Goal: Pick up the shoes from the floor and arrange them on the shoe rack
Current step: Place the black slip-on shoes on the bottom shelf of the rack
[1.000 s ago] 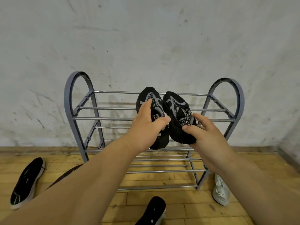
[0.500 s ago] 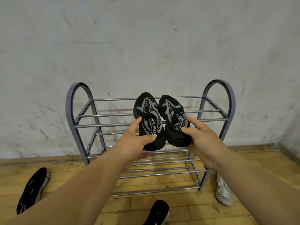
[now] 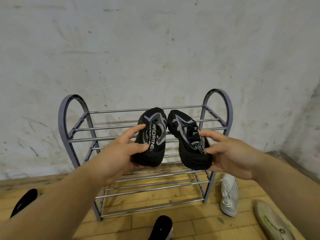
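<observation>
Left hand (image 3: 121, 153) grips left shoe (image 3: 152, 134), right hand (image 3: 230, 156) grips right shoe (image 3: 187, 134), fingers curled round the heels. The toes are over the rack (image 3: 69, 118) top tier, centre-right. Placement is unfinished. At least four shoes are not yet lifted off the floor (image 3: 124, 224).

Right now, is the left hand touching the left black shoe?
Touching. The head view shows the left hand gripping the left black shoe at its heel.

Head camera looks forward and down, close above shoe rack (image 3: 145, 134).
</observation>
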